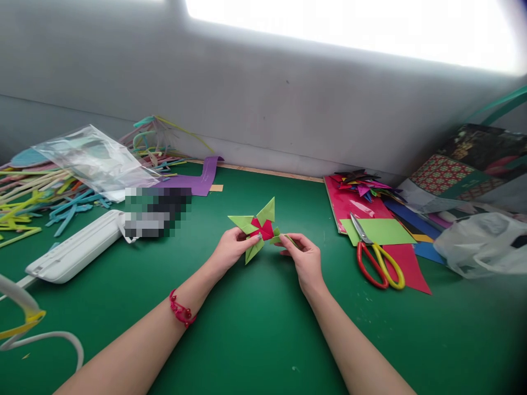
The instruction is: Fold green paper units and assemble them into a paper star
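A folded paper star (265,229), light green at its points and red in the centre, is held just above the green table. My left hand (231,247) pinches it at the left, with the thumb on the red middle. At the star's right side my right hand (302,257) grips a green point between thumb and fingers. That point is partly covered by the fingers, so its fold is hard to make out. The other green points stick out to the left, the top and the bottom.
Scissors (373,258) with red and yellow handles lie at right on green paper (391,231). Behind are several folded paper pieces (364,184). A white plastic bag (486,244) sits far right. At left are a white power strip (78,247), pipe cleaners (24,214) and purple paper (197,184).
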The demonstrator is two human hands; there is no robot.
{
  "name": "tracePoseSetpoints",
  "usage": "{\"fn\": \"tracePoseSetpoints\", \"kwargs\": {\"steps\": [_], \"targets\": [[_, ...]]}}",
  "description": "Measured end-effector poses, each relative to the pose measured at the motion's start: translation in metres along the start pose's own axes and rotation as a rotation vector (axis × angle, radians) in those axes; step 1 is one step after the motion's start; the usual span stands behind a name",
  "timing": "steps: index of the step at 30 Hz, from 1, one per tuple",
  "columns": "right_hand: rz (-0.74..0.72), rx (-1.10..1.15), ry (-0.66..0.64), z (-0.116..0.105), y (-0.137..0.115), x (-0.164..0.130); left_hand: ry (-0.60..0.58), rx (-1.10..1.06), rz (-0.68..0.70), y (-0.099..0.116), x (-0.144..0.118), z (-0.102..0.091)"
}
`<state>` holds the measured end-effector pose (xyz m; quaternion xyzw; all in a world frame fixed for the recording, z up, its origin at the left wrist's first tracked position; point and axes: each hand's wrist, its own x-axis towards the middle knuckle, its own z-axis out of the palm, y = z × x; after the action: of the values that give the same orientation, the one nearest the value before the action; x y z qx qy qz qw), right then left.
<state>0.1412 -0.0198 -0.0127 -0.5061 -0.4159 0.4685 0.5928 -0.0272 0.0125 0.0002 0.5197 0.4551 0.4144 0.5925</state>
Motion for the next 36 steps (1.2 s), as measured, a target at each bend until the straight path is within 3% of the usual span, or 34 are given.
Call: {"fn": "tracePoseSetpoints", "kwargs": {"steps": [7, 14, 19, 31, 36], "targets": [[0.035, 0.105, 0.039, -0.002, 0.001, 0.002, 0.124, -0.069, 0.022, 0.001, 0.000, -0.002], [0.013, 0.138, 0.020, 0.001, -0.002, 0.000, -0.045, -0.017, 0.007, 0.000, -0.001, 0.001], [-0.016, 0.032, 0.027, 0.003, -0.002, -0.003, -0.093, 0.016, -0.010, 0.000, -0.002, 0.003], [-0.132, -0.150, -0.058, 0.009, -0.005, -0.011, -0.067, 0.053, -0.003, 0.000, -0.001, 0.002], [-0.133, -0.107, -0.079, 0.010, -0.006, -0.012, -0.059, 0.049, 0.002, -0.001, -0.001, 0.002]]}}
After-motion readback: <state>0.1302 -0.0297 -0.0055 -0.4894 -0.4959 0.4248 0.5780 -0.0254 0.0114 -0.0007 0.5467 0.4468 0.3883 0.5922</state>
